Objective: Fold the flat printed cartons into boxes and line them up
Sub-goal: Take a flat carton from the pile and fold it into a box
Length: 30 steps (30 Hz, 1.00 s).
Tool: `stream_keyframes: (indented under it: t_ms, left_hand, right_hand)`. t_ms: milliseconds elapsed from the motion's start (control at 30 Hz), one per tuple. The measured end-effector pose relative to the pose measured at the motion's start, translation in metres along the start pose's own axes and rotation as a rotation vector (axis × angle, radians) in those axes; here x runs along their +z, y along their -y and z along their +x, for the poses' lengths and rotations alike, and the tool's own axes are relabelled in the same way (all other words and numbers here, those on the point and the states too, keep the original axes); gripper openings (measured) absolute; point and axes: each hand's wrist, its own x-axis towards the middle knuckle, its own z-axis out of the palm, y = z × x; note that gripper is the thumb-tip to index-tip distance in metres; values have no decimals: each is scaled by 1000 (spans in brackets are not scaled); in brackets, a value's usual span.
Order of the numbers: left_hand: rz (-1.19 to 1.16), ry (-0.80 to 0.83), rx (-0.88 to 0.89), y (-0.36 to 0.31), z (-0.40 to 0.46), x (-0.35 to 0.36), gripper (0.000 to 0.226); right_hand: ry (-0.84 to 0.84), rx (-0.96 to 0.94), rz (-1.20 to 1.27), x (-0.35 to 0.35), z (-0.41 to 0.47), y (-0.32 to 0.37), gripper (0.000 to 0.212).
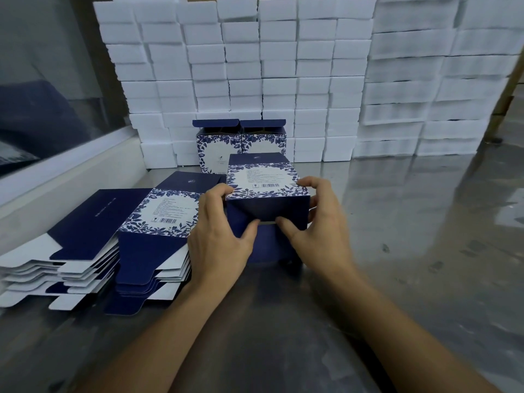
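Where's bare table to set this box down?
Free: the table right of the right hand, up to the foam blocks. Crowded: flat cartons fill the left; two folded boxes stand behind the held box, which both hands grip.

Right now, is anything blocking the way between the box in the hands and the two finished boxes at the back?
Nothing visible does. The box held by the left hand and right hand sits just in front of the two finished boxes, with free table to their right.

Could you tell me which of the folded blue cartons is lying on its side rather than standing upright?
The carton gripped by the left hand and right hand; the two boxes behind stand upright, lids open.
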Motion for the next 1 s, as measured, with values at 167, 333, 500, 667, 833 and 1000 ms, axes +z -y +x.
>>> stream_keyframes:
  t_ms: [167, 333, 500, 667, 833, 1000]
  left_hand:
    - [-133, 113, -67, -1, -1, -2, 77]
    - [-282, 47, -106, -1, 3, -4, 40]
    - [-325, 13, -122, -1, 9, -8, 29]
    - [-524, 96, -195, 2, 9, -9, 22]
    - [-514, 155, -299, 5, 7, -5, 22]
    - [-433, 214, -414, 11, 6, 0, 23]
  right_hand:
    - [26, 61, 166, 2, -1, 0, 60]
    - [-47, 131, 372, -1, 2, 4, 22]
    - [-94, 115, 442, -6, 6, 9, 9]
    - [-144, 61, 466, -11, 6, 9, 15]
    - [-68, 72, 381, -5, 3, 2, 38]
    - [25, 133, 218, -1, 0, -6, 33]
